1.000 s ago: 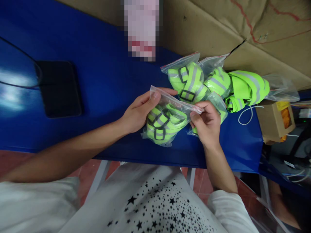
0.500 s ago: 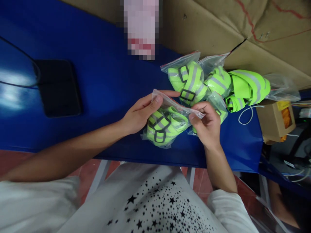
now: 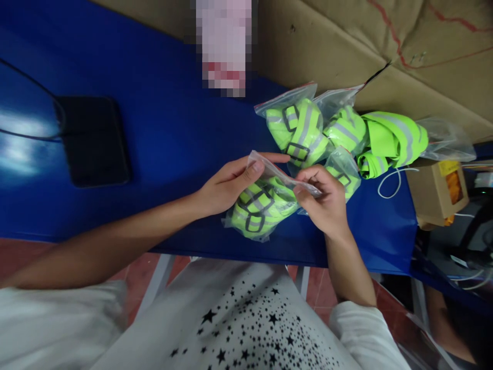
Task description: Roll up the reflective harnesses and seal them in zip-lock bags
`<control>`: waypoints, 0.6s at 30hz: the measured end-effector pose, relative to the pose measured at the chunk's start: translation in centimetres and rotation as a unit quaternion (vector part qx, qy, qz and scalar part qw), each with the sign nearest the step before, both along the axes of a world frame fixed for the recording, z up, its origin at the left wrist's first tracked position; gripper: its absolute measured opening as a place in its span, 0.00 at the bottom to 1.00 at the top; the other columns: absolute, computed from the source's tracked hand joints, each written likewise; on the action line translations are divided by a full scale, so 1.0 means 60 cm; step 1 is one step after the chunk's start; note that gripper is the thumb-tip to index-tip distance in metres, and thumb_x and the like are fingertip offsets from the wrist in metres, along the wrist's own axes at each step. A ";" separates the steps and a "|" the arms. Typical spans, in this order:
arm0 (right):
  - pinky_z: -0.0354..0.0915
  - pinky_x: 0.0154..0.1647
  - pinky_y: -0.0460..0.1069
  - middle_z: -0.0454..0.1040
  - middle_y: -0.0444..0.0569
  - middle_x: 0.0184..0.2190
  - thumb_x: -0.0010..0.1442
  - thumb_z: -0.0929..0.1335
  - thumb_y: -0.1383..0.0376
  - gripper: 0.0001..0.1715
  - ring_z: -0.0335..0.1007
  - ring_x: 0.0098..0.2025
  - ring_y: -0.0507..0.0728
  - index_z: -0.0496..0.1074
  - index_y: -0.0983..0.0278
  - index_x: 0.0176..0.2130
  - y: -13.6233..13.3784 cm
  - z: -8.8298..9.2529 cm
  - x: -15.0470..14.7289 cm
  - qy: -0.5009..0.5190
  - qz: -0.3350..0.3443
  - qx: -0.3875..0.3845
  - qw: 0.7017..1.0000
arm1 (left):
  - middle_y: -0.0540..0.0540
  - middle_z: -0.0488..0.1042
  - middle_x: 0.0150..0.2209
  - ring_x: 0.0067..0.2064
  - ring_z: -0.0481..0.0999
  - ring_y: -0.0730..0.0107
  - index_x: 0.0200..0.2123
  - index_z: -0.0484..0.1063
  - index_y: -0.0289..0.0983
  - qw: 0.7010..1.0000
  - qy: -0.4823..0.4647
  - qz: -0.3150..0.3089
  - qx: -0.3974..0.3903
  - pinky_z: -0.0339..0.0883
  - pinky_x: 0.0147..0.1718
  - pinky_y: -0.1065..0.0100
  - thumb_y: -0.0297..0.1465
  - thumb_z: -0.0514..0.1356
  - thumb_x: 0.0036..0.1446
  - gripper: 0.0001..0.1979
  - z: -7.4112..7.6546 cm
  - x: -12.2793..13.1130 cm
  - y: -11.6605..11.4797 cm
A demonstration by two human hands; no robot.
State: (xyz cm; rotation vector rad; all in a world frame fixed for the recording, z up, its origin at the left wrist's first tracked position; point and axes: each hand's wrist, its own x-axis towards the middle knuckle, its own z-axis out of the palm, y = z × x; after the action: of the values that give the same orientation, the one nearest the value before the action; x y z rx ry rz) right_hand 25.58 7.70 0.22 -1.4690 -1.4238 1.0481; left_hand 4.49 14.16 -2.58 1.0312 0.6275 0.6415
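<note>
A clear zip bag (image 3: 262,208) with a folded neon-yellow reflective strap and black buckles inside hangs over the blue table near its front edge. My left hand (image 3: 234,185) grips the bag's top left corner between thumb and fingers, its index finger stretched out along the back. The top right corner is pinched by my right hand (image 3: 323,198). Just behind my hands lie more bagged straps: one bag (image 3: 304,128) with two buckles, another (image 3: 346,128) to its right, and a smaller one (image 3: 342,172) partly behind my right hand.
Loose neon straps (image 3: 396,139) lie at the right beside an empty-looking clear bag (image 3: 447,139). A small cardboard box (image 3: 429,192) stands at the right edge. On the left are a black flat device (image 3: 92,141) and a cable. Brown wrapping (image 3: 346,41) lines the back.
The bag's top edge has shifted slightly right and down, with my left hand following it. My right hand has moved a little left, bringing the two hands closer together.
</note>
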 end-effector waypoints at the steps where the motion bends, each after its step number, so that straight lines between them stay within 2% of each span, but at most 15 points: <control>1: 0.53 0.23 0.47 0.67 0.39 0.23 0.60 0.70 0.68 0.03 0.56 0.22 0.49 0.71 0.60 0.35 0.000 0.001 0.000 0.002 0.004 -0.002 1.000 | 0.44 0.84 0.49 0.49 0.83 0.60 0.58 0.77 0.42 1.000 0.005 -0.006 0.012 0.76 0.48 0.64 0.49 0.58 0.68 0.24 0.000 0.000 0.000; 6: 0.52 0.24 0.47 0.65 0.38 0.23 0.58 0.69 0.71 0.06 0.54 0.22 0.48 0.69 0.60 0.32 -0.001 -0.001 -0.001 -0.001 0.004 -0.004 1.000 | 0.43 0.83 0.49 0.47 0.83 0.63 0.58 0.77 0.40 0.998 0.012 -0.017 0.052 0.75 0.47 0.67 0.48 0.57 0.68 0.24 0.000 0.000 0.001; 13: 0.54 0.24 0.47 0.68 0.39 0.24 0.63 0.70 0.66 0.02 0.56 0.22 0.48 0.72 0.60 0.37 0.002 0.001 0.003 -0.012 0.018 -0.008 1.000 | 0.42 0.83 0.50 0.47 0.82 0.62 0.59 0.76 0.39 0.998 0.010 -0.018 0.059 0.73 0.47 0.68 0.50 0.58 0.67 0.27 0.002 0.000 0.004; 16: 0.56 0.25 0.46 0.70 0.39 0.25 0.63 0.71 0.65 0.02 0.60 0.24 0.48 0.73 0.61 0.37 0.003 0.003 0.002 -0.027 0.032 0.006 0.999 | 0.42 0.81 0.53 0.48 0.81 0.64 0.60 0.76 0.39 0.995 0.027 -0.025 0.097 0.71 0.47 0.70 0.49 0.56 0.69 0.26 0.001 -0.002 0.003; 18: 0.57 0.25 0.46 0.70 0.39 0.24 0.62 0.71 0.66 0.04 0.61 0.24 0.48 0.72 0.61 0.34 0.002 0.002 0.001 -0.036 0.030 0.020 0.999 | 0.42 0.81 0.53 0.44 0.80 0.67 0.60 0.75 0.38 0.990 0.050 -0.027 0.130 0.71 0.43 0.71 0.49 0.54 0.70 0.27 0.002 -0.003 0.001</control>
State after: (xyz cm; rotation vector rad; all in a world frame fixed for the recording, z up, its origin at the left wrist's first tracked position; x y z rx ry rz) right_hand 25.62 7.85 0.32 -1.4559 -1.5396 1.0052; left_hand 4.31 14.24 -2.48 1.3264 0.6107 0.6390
